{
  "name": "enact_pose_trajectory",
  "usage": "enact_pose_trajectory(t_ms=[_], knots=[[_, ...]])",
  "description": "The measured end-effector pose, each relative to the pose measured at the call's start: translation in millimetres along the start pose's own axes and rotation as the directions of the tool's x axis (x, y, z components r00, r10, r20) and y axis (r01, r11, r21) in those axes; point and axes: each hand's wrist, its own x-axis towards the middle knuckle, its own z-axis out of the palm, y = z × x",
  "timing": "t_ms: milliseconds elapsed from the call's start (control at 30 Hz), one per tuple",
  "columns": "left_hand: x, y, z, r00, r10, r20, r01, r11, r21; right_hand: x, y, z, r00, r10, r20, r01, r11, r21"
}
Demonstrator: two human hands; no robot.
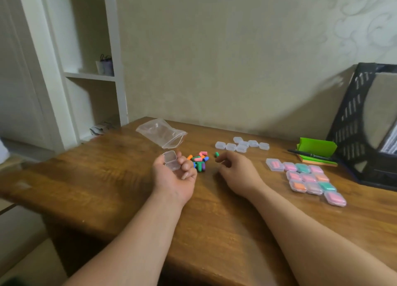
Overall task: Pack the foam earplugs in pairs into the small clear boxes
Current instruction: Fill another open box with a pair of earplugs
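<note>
My left hand [175, 176] lies palm up on the wooden table [107, 178] and holds an open small clear box [171, 160] in its curled fingers. Just right of it sits a pile of loose foam earplugs [199, 160] in pink, orange, green, blue and purple. My right hand [235, 170] rests on the table with loosely curled fingers; a single green earplug [217, 154] lies at its fingertips, and whether they touch it is unclear. Several empty clear boxes [242, 145] cluster behind it. Several filled, closed boxes [309, 178] lie in rows at the right.
An empty clear zip bag [162, 133] lies at the back of the table. Green sticky notes with a black pen [315, 152] and a black mesh file holder [365, 124] stand at the right. White shelves [86, 75] stand beyond the table's left edge.
</note>
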Motion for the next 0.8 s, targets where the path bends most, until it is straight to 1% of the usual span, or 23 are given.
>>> enact_pose_trajectory(t_ms=[100, 233, 333, 400, 500, 567, 700, 800], knots=[[0.8, -1.5, -0.4, 1.0, 0.004, 0.01, -0.004, 1.0, 0.011, 5.4, -7.5, 4.8, 0.997, -0.033, 0.07, 0.037, 0.998, -0.059], [1.1, -1.2, -0.9, 1.0, 0.01, 0.014, -0.01, 1.0, 0.008, 14.0, -15.1, 8.2, 0.994, -0.014, 0.108, 0.015, 1.0, -0.015], [1.1, -1.0, -1.0, 1.0, 0.007, 0.015, -0.007, 1.0, 0.02, 15.1, -13.9, 15.1, 0.998, -0.002, 0.063, 0.0, 1.0, 0.023], [1.1, -1.5, -1.0, 1.0, 0.004, 0.017, -0.004, 0.999, 0.035, 13.1, -13.6, 16.5, 0.999, -0.014, 0.035, 0.014, 1.0, -0.014], [1.3, -1.7, -1.4, 1.0, 0.004, 0.014, -0.004, 0.999, 0.048, 9.1, -16.6, 17.0, 0.997, -0.071, 0.043, 0.075, 0.991, -0.108], [1.3, -2.4, -0.3, 1.0, -0.003, 0.015, 0.002, 0.998, 0.059, 8.6, -17.2, 18.0, 0.997, -0.076, 0.033, 0.08, 0.988, -0.13], [2.5, -2.9, 0.6, 1.0, -0.004, 0.012, 0.003, 0.996, 0.084, 8.8, -17.6, 17.7, 0.997, -0.068, 0.033, 0.071, 0.99, -0.121], [1.6, -3.5, 1.4, 1.0, -0.01, 0.029, 0.007, 0.992, 0.124, 6.6, -17.7, 16.3, 0.997, -0.071, 0.011, 0.072, 0.996, -0.056]])
